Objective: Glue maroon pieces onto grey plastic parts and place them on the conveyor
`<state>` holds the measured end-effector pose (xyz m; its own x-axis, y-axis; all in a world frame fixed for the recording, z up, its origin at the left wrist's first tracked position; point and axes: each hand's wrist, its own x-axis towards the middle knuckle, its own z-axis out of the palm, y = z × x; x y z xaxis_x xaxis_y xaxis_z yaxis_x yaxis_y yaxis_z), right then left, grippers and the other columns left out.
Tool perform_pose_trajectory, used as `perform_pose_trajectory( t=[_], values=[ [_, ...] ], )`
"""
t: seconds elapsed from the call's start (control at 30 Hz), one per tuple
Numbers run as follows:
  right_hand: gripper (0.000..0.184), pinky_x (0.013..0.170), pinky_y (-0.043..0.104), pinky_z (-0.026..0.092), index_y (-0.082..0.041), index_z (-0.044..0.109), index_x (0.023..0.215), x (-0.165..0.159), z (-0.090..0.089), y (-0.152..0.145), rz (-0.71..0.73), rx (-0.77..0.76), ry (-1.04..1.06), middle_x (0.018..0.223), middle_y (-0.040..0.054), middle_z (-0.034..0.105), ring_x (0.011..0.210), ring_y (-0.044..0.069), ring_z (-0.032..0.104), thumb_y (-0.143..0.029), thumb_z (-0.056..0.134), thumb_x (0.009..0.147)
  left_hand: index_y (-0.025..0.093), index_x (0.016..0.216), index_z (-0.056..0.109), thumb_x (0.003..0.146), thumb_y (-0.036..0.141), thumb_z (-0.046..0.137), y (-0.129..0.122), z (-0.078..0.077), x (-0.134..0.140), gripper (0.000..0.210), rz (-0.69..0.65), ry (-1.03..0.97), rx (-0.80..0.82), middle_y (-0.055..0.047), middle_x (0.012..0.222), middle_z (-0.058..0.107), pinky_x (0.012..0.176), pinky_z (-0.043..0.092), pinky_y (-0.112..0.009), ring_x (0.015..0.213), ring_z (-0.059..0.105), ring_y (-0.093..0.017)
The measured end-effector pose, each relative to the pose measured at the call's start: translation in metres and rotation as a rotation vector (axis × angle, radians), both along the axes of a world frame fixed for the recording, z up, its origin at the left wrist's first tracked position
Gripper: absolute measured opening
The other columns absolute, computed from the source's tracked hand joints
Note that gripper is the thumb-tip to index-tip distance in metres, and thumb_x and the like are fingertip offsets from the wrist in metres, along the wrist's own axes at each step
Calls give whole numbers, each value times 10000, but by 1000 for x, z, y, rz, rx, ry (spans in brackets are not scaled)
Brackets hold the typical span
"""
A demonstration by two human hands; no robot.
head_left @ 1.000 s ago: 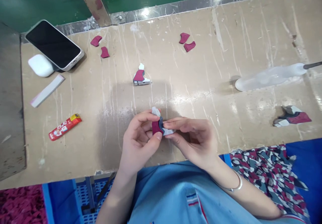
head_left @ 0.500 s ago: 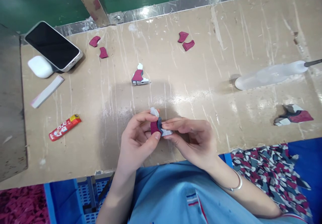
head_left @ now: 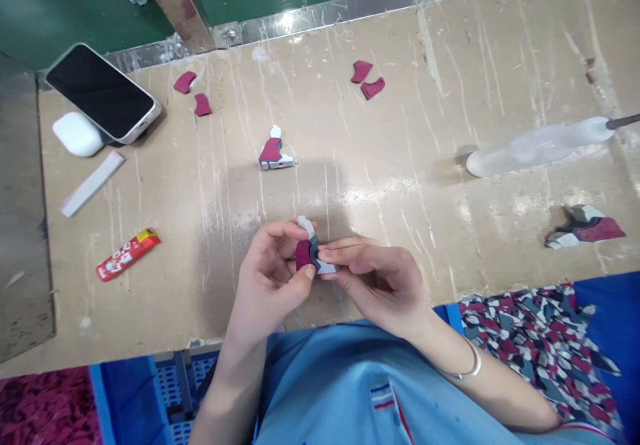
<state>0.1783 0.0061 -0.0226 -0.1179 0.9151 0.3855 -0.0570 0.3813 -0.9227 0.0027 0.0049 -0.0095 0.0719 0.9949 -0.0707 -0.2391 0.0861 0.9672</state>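
Observation:
Close to the table's front edge, my left hand [head_left: 275, 275] grips a small moulded piece [head_left: 305, 255] in maroon, dark grey and white, its thumb on the maroon face. My right hand [head_left: 377, 271] pinches the same piece from the right, fingertips on the dark grey curve and the white end. Fingers partly hide the piece. A similar maroon, grey and white piece [head_left: 273, 151] lies beyond my hands. Another assembled piece [head_left: 585, 227] rests at the right. Two loose maroon parts [head_left: 367, 79] lie at the back middle, and two more maroon parts [head_left: 193, 93] at the back left.
A clear bottle with a thin dark tip [head_left: 535, 146] lies at the right. On the left are a phone [head_left: 103, 91], a white case [head_left: 77, 133], a pale strip [head_left: 93, 183] and a red packet [head_left: 127, 254]. Bins of maroon parts [head_left: 47, 408] and mixed pieces [head_left: 540, 351] stand below the table.
Both hands stay on the piece, which has shifted slightly left. The right fingertips have moved a little left along it.

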Motion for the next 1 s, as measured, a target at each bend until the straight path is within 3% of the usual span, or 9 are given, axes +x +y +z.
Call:
perform_pose_trajectory(
  t=[0.17, 0.3, 0.47, 0.6, 0.7, 0.8, 1.0],
  values=[
    [410, 891, 318, 743, -318, 702, 1122, 1, 1, 0, 4, -24, 41, 1080, -7, 877, 1042, 202, 858, 14, 792, 901, 367, 1311, 669, 917, 258, 890, 2, 6, -8, 465, -90, -57, -113, -21, 1219, 799, 791, 688, -237, 930, 805, -149],
    [353, 875, 338, 749, -309, 677, 1078, 1, 0, 0, 14, -27, -4, 1060, 3, 874, 1031, 210, 859, -6, 768, 922, 349, 1317, 646, 900, 292, 905, 3, 5, -12, 494, -103, -38, -148, -33, 1163, 802, 823, 702, -279, 983, 816, -194],
    [354, 940, 357, 728, -314, 637, 1127, -1, -1, -1, 32, -25, -13, 1059, 7, 849, 1059, 198, 841, -35, 755, 943, 331, 1300, 634, 906, 247, 890, 4, 4, -8, 478, -84, -58, -94, -21, 1149, 817, 824, 693, -235, 987, 821, -166],
    [400, 1035, 410, 694, -323, 606, 1276, -1, 5, -3, 13, -189, 37, 1301, 62, 775, 1187, 211, 788, -127, 761, 963, 307, 1306, 587, 885, 90, 840, -5, 11, 6, 537, 34, 86, -48, -18, 1164, 821, 875, 697, -249, 1051, 835, -185],
    [529, 1098, 403, 664, -332, 547, 1451, 0, 11, -1, 103, -345, 74, 1497, 92, 697, 1292, 214, 747, -159, 736, 988, 310, 1340, 569, 853, 33, 840, -15, 14, 18, 623, 106, 232, 1, -19, 1211, 805, 923, 697, -272, 1085, 832, -195],
    [533, 1043, 339, 684, -331, 574, 1492, -1, 13, 4, 216, -425, 118, 1392, 53, 774, 1252, 190, 776, -117, 675, 1014, 330, 1368, 569, 860, 35, 830, -20, 12, 25, 643, 141, 312, 84, -20, 1260, 767, 981, 687, -294, 1186, 800, -205],
    [328, 849, 297, 724, -274, 764, 1331, -2, 12, 9, 203, -486, 77, 1184, 38, 852, 1037, 198, 837, -183, 709, 1021, 350, 1390, 555, 822, 29, 832, -17, -2, 27, 709, 199, 373, 169, -42, 1417, 562, 882, 706, -302, 1140, 762, -197]
  ],
)
